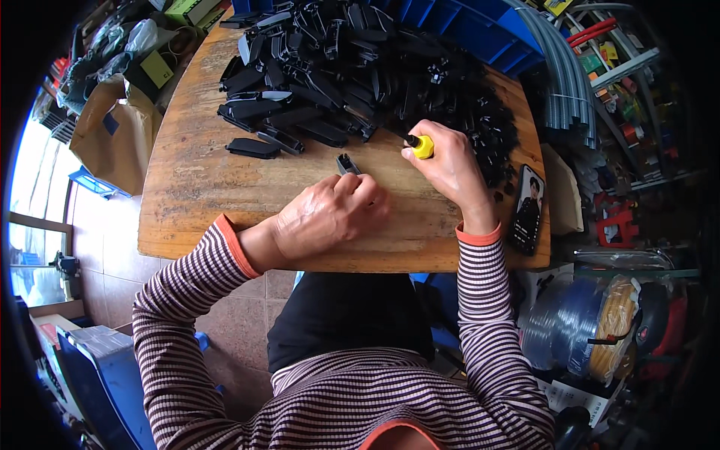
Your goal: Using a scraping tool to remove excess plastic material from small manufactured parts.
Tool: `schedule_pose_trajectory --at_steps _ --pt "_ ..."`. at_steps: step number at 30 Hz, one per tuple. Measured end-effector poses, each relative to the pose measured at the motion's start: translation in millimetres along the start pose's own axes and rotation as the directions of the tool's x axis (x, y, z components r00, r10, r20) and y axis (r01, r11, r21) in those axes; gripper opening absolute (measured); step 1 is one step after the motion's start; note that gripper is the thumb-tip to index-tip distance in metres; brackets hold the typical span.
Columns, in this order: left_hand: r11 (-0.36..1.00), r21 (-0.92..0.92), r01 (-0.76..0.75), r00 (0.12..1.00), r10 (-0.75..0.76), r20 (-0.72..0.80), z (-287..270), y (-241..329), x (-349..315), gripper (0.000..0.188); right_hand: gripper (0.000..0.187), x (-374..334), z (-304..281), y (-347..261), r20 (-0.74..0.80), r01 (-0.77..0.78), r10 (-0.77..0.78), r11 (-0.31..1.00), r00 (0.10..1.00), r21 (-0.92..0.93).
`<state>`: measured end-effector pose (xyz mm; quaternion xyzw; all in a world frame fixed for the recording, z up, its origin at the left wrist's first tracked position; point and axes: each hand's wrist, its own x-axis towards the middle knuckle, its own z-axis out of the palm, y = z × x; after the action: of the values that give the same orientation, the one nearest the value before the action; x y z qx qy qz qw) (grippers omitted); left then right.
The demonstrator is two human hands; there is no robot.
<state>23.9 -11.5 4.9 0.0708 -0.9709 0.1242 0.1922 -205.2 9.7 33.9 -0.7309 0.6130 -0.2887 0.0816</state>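
Over the near middle of the wooden table, my left hand [330, 214] is closed around a small black plastic part [346, 164]. Only the part's far end sticks out past the fingers; the rest is hidden. To its right, my right hand [448, 163] grips a screwdriver [424, 148] with a yellow and black handle. The dark shaft points toward the far left, apart from the part in my left hand. Beyond both hands lies a heap of black plastic parts [322, 94], long and flat, with smaller black pieces [484, 124] at its right side.
A phone [528, 210] with its screen lit lies at the right edge of the wooden table [191, 180]. Blue bins [480, 34] stand at the back. Grey tubing [566, 90] hangs at the right, above coiled hose [566, 326]. A brown paper bag [112, 139] is at the left.
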Motion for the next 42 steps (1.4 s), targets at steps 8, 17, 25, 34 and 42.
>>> schedule_pose_trajectory --at_steps 8,17,25,34,42 --pt "0.992 0.002 -0.123 0.991 0.123 -0.056 9.7 15.7 17.1 0.029 0.016 -9.8 -2.2 -14.3 -0.106 0.039 -0.019 0.98 0.994 0.197" --pt "0.983 0.048 -0.177 0.982 0.18 -0.061 8.4 18.1 17.9 0.033 0.015 -26.6 5.4 -19.6 -0.111 0.064 -0.049 0.989 0.993 0.132" --pt "0.985 0.015 -0.172 0.98 0.173 -0.099 16.6 20.3 20.0 0.033 0.019 -29.5 7.8 -18.3 -0.133 0.11 -0.099 0.991 0.986 0.08" --pt "0.984 -0.011 -0.179 0.975 0.175 -0.134 18.7 21.7 20.4 0.03 0.013 -23.7 -1.2 -18.6 0.034 0.234 -0.234 0.972 0.972 0.015" --pt "0.984 -0.022 -0.177 0.982 0.175 -0.077 9.9 19.1 21.4 0.03 0.016 11.8 2.1 -24.9 -0.238 0.108 0.124 0.635 0.963 0.765"
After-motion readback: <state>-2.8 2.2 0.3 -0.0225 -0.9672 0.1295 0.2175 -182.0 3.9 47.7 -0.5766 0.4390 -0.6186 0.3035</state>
